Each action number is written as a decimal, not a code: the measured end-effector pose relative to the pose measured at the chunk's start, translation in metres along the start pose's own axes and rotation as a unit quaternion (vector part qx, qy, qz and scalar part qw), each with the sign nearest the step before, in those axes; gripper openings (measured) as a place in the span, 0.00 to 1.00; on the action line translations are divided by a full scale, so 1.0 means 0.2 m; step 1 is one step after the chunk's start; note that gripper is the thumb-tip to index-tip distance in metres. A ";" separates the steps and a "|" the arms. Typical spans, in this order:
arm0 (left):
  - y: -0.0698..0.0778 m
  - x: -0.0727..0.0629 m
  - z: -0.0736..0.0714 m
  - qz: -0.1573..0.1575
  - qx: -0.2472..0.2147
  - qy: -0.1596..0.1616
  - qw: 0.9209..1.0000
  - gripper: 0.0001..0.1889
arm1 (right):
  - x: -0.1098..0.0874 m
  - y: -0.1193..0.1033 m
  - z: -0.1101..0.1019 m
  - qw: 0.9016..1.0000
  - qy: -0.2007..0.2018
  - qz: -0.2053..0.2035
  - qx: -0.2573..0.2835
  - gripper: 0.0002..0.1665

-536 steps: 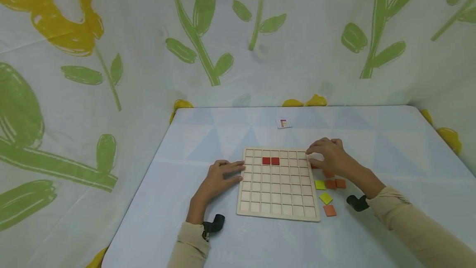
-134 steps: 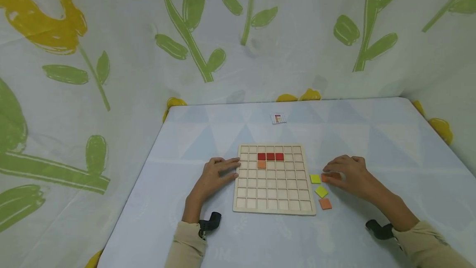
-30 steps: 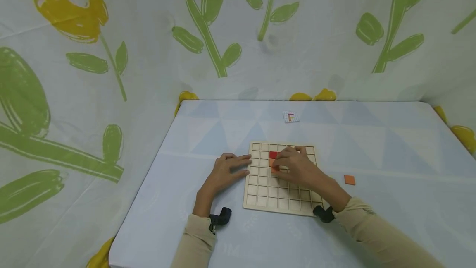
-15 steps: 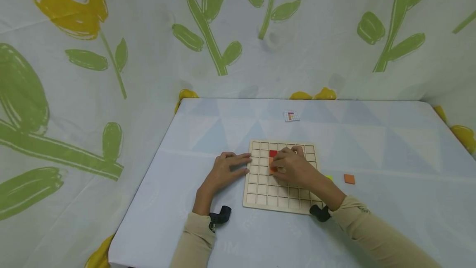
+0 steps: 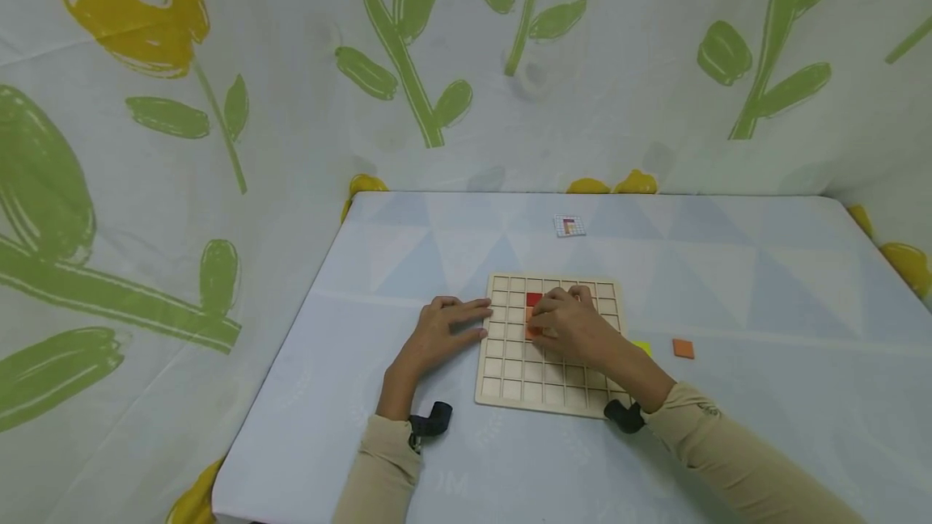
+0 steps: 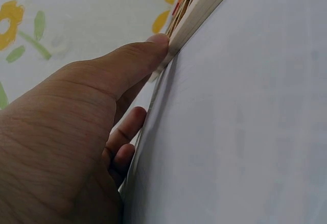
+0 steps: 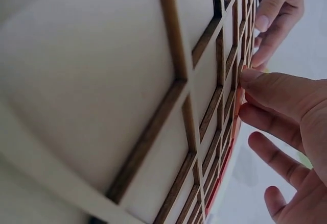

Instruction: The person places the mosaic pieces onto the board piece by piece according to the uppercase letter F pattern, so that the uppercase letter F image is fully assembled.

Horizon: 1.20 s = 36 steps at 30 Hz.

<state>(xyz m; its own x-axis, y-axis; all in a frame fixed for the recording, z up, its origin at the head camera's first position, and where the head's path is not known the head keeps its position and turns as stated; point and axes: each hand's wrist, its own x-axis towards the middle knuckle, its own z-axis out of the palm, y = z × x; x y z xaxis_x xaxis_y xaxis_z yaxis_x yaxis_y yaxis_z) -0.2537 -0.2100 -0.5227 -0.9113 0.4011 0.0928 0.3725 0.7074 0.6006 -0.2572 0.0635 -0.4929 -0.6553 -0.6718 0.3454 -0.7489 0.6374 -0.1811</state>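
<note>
A wooden grid board (image 5: 512, 388) lies flat on the table. My left hand (image 5: 434, 336) rests its outstretched fingers and thumb against the board's left edge. Over the upper middle of the grid, my right hand (image 5: 575, 330) pinches an orange tile (image 5: 531, 331) between thumb and index finger, down at a square. Another orange tile (image 5: 529, 314) is seated just above it, below a red tile (image 5: 534, 299). The right hand covers the squares to their right. In the right wrist view, the thumb and index fingertips meet at the row of orange (image 7: 238, 99) tiles.
Right of the board lie a loose orange tile (image 5: 683, 348) and a yellow tile (image 5: 642, 347), partly behind the right forearm. Farther back is a small patterned card (image 5: 569, 226). Floral cloth (image 5: 291, 144) hangs around the table (image 5: 328, 265).
Since the oldest frame, a third red tile and orange tiles have gone onto the board. The right hand moved from the loose tiles onto the grid; over the last second it barely shifts.
</note>
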 end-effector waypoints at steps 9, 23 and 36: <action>-0.01 0.00 0.01 -0.001 -0.004 0.001 1.000 0.21 | -0.01 -0.01 -0.03 1.000 -0.013 0.011 0.016 0.07; 0.00 0.00 0.02 -0.006 -0.003 0.009 1.000 0.21 | -0.13 0.06 -0.16 0.998 0.009 0.043 0.055 0.10; 0.01 0.00 0.02 -0.011 -0.009 0.007 1.000 0.21 | -0.33 0.16 -0.29 0.995 0.012 0.089 0.042 0.13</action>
<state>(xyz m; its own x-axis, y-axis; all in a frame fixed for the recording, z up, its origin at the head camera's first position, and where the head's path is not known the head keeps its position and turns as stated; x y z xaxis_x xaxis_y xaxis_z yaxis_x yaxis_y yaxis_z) -0.2516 -0.2071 -0.5241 -0.9218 0.3770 0.0904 0.3492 0.7059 0.6163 -0.2316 0.1502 -0.4686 -0.7766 -0.5412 0.3225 -0.6273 0.7113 -0.3171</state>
